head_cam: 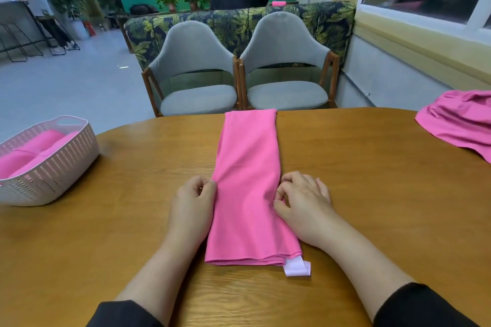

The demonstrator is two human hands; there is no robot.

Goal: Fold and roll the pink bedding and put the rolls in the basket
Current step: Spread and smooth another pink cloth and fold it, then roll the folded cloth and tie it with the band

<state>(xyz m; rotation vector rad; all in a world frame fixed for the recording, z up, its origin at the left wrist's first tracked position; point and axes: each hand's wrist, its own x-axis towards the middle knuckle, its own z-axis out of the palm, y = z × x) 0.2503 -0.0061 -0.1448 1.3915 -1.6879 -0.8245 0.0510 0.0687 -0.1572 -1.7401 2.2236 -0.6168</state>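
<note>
Left hand [192, 200] fingers curled, right hand [303, 200] seemingly pinching, forearms extended forward

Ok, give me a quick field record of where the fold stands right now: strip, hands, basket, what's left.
strip: pink strip folded long, flat on the table, unrolled
left hand: at strip's left edge, fingers curled
right hand: pinching strip's right edge
basket: table left, holds pink rolls
left to do: loose pink pile, far right

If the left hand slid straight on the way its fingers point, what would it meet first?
The left hand has curled fingers pointing right and slightly away, already at the left edge of the folded pink strip. So it would likely push into that strip first; beyond it sits the right hand.
</note>
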